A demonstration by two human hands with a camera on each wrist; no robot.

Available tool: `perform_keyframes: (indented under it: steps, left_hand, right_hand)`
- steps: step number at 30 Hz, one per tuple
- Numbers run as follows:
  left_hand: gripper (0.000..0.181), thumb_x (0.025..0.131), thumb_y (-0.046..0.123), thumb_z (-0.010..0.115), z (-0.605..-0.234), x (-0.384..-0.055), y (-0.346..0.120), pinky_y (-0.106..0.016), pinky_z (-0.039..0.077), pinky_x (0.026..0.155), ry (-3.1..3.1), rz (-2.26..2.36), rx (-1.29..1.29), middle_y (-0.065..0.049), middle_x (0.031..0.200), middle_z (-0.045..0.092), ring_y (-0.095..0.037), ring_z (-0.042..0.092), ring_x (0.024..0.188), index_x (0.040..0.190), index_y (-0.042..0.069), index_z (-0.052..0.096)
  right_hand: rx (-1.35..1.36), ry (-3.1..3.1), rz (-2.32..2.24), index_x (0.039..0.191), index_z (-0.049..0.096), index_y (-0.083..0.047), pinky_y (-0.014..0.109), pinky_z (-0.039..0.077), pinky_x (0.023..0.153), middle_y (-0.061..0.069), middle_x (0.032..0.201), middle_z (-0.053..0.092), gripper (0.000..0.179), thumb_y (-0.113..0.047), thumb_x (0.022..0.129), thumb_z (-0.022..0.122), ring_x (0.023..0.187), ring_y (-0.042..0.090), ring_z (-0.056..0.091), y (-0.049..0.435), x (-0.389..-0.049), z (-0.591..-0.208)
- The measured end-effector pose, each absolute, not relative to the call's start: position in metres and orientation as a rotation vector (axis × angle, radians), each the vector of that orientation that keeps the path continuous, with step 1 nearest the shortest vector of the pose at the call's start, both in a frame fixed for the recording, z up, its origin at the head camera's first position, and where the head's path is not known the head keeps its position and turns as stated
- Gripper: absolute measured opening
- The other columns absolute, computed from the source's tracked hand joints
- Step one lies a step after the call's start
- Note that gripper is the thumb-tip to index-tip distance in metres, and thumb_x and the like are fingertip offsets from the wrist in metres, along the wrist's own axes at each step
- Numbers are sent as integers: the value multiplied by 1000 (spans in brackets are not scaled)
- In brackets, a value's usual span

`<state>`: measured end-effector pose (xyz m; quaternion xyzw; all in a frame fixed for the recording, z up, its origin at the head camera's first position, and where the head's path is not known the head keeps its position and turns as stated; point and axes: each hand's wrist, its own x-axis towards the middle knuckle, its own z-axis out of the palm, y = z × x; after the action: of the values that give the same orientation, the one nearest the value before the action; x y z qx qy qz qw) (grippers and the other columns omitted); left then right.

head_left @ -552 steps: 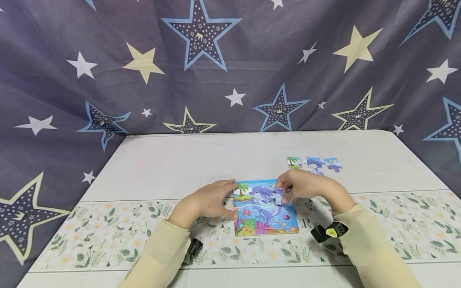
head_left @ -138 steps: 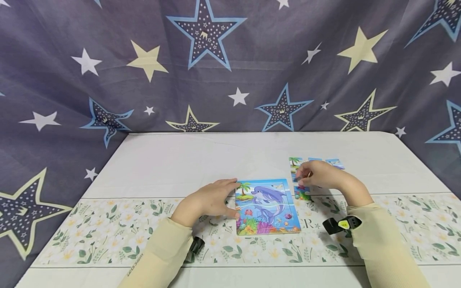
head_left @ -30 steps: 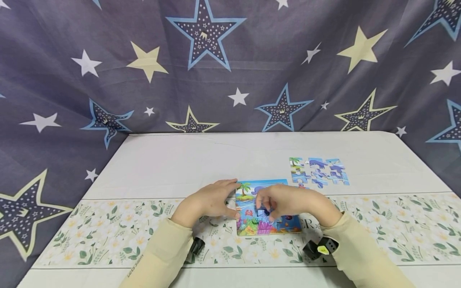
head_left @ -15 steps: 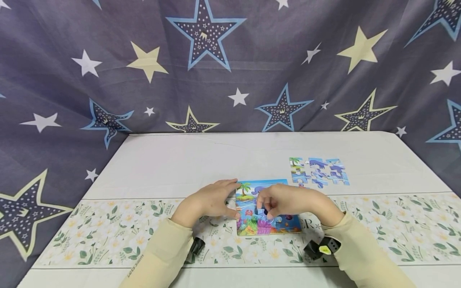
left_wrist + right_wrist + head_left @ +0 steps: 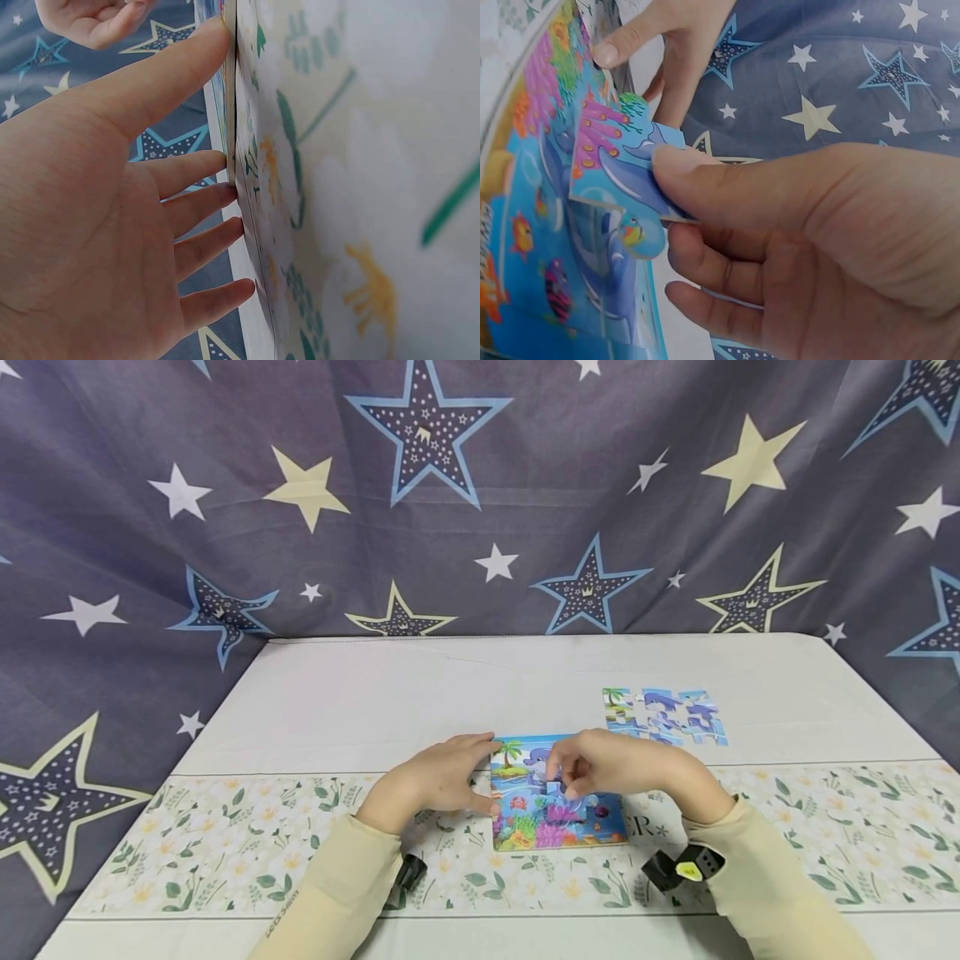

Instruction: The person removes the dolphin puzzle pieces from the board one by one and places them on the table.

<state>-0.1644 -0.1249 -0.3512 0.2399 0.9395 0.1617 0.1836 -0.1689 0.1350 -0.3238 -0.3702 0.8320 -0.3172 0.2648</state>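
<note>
A puzzle board (image 5: 525, 833) with a dolphin, coral and palm tree picture lies on the table. My left hand (image 5: 431, 781) stays at its left side, fingers spread; in the left wrist view the thumb and index fingertip touch the board's edge. Thumb and curled fingers of my right hand (image 5: 618, 764) pinch a puzzle piece (image 5: 604, 161) printed with pink coral, part of a dolphin and a small fish. The piece is raised over the board's middle, tilted in the right wrist view. That hand covers the board's upper right in the head view.
Loosely joined puzzle pieces (image 5: 663, 714) lie behind and right of the board, their near part hidden by the right hand. The white tablecloth (image 5: 420, 693) has a floral band (image 5: 247, 835). A star-patterned curtain (image 5: 480, 460) hangs behind the table.
My right hand went from the loose pieces to above the board with a piece; in the last half second it shifted slightly up and right, still pinching it. The left hand stayed put.
</note>
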Motion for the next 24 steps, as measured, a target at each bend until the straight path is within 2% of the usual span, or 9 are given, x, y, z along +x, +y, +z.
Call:
perform_keyframes:
  steps: [9, 18, 24]
  left_hand:
    - [88, 85, 43, 78, -350, -163, -125, -51, 24, 118, 2641, 450, 679, -3, 162, 24, -27, 22, 148, 156, 16, 34]
    - [88, 84, 43, 78, -351, -164, -125, -51, 23, 118, 2642, 454, 680, -3, 162, 24, -27, 21, 148, 156, 16, 33]
    - [89, 84, 43, 78, -351, -164, -125, -51, 23, 118, 2640, 464, 679, -3, 163, 24, -27, 21, 149, 156, 16, 33]
  right_hand:
    - [-1005, 2337, -872, 104, 68, -2, 25, 51, 65, -3, 82, 63, 13, 1, 91, 68, 71, 10, 55, 151, -175, -318]
    - [-926, 2358, -912, 103, 67, -3, 26, 47, 58, 0, 83, 63, 11, 0, 93, 67, 66, 14, 52, 165, -181, -315]
    - [-936, 2380, -910, 99, 67, -5, 26, 47, 60, 0, 80, 61, 7, -1, 93, 67, 68, 15, 52, 173, -183, -314]
